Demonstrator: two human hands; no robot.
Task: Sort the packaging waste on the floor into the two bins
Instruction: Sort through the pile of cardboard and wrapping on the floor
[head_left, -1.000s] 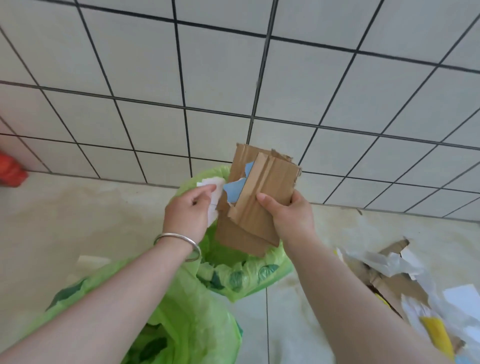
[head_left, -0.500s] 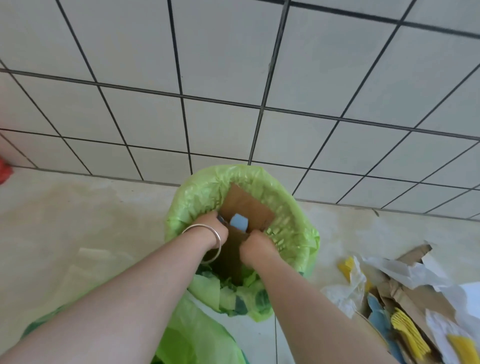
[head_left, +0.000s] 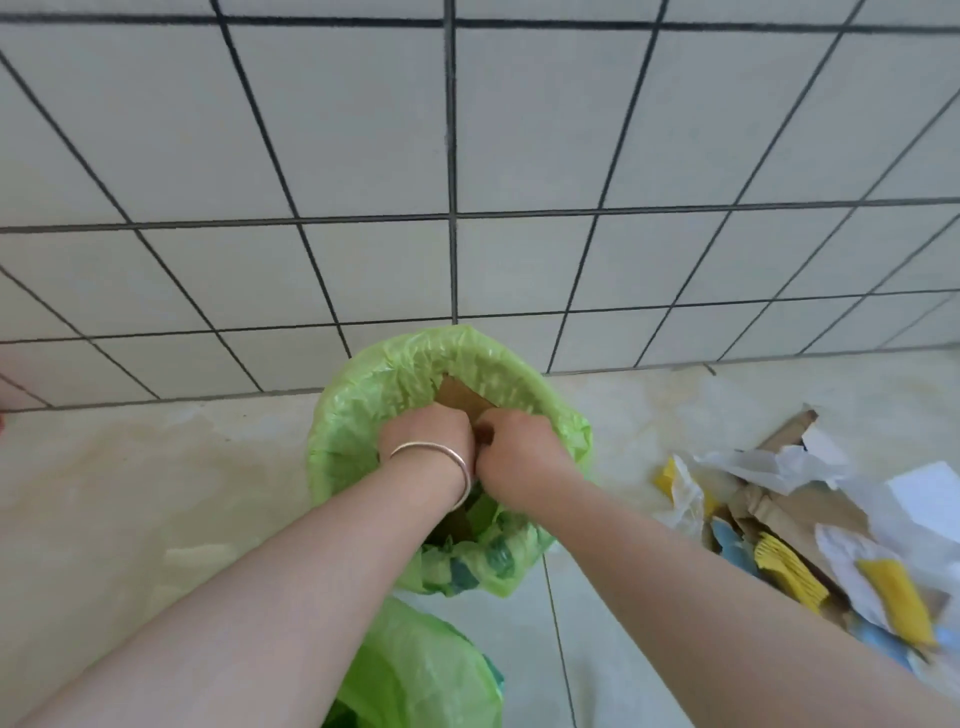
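At the centre of the frame stands a bin (head_left: 358, 415) lined with a green bag, set against the foot of the tiled wall (head_left: 467, 156). Both hands are pushed down into its mouth, side by side and almost touching. The left hand (head_left: 427, 435), with a silver bangle (head_left: 447, 460) on the wrist, has its back to the camera; its fingers point down into the bin and are hidden, so I cannot tell whether they grip anything. The right hand (head_left: 514, 446) is also knuckles-up, fingers curled downward out of sight, and its hold cannot be made out either. Just above the hands, a corner of brown cardboard (head_left: 460, 397) shows inside the bin, leaning against the far side of the liner. At the bottom centre of the frame, part of a second bin (head_left: 415, 670) with the same green bag shows between the forearms. At the right of the frame, on the pale floor (head_left: 130, 493), lies the waste pile (head_left: 810, 525): torn cardboard, white paper and plastic film, with yellow and light blue pieces mixed in.
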